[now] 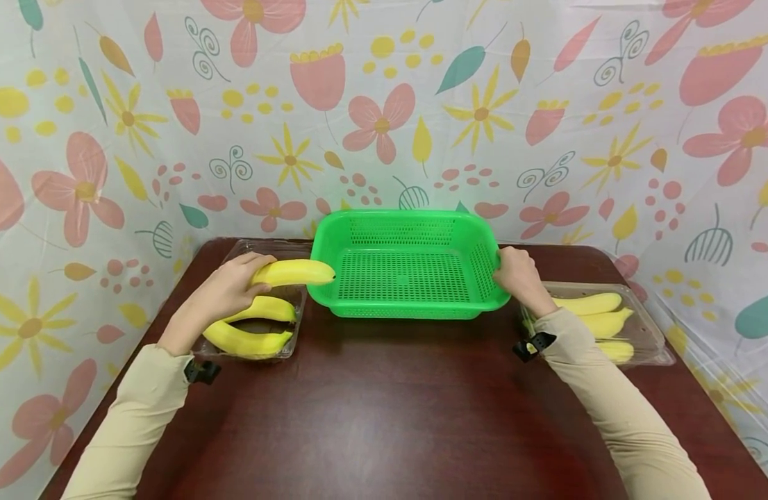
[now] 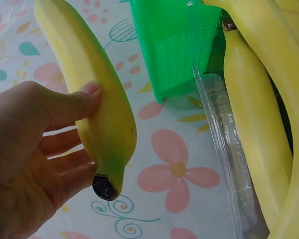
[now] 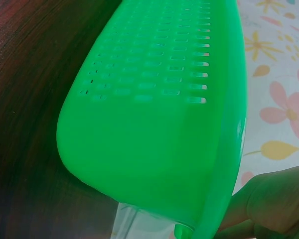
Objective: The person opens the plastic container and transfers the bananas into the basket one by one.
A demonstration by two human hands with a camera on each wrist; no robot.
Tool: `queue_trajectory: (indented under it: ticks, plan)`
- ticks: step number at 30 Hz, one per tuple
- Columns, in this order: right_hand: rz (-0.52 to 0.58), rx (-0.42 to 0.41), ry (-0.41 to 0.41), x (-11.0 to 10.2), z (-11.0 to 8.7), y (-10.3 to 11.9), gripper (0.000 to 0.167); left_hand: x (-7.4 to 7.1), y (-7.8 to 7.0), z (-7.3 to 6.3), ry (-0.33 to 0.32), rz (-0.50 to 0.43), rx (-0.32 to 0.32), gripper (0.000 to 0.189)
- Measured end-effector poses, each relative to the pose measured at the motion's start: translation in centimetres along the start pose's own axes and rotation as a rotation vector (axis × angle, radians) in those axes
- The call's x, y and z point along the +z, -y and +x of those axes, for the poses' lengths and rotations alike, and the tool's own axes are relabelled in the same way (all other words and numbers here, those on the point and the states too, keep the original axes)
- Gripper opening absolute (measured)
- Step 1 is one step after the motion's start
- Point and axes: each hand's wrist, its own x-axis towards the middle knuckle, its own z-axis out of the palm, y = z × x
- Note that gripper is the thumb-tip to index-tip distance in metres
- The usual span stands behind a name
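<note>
My left hand [image 1: 232, 286] holds a yellow banana [image 1: 301, 272] by one end, thumb against its side in the left wrist view. The banana is raised over a clear plastic tray, its dark tip overlapping the left edge of a green basket [image 1: 415, 306] in the head view. More bananas [image 1: 249, 342] lie in that tray. At the basket's right end, my right hand [image 1: 517, 271] grips the rim. In the right wrist view the basket's perforated wall hides most of those fingers [image 3: 239, 219]. The basket's mesh floor shows bare.
A second clear plastic tray [image 1: 657, 347] with several bananas [image 1: 599, 324] sits on the right, partly behind my right forearm. The dark brown table [image 1: 371, 417] is backed by a flower-patterned curtain [image 1: 384, 167] on the far side and both flanks.
</note>
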Motion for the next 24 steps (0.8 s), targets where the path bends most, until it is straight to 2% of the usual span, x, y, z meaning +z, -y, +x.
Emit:
queue_trajectory:
  ticks: [15, 24]
  plan:
    - [0.011, 0.003, 0.015, -0.1, 0.0, 0.2, 0.029, 0.3, -1.4, 1.4, -0.023, 0.052, -0.007, 0.048]
    - [0.005, 0.011, 0.012, -0.2, -0.1, 0.3, 0.031, 0.4, -2.6, 2.4, -0.058, 0.106, -0.001, 0.048]
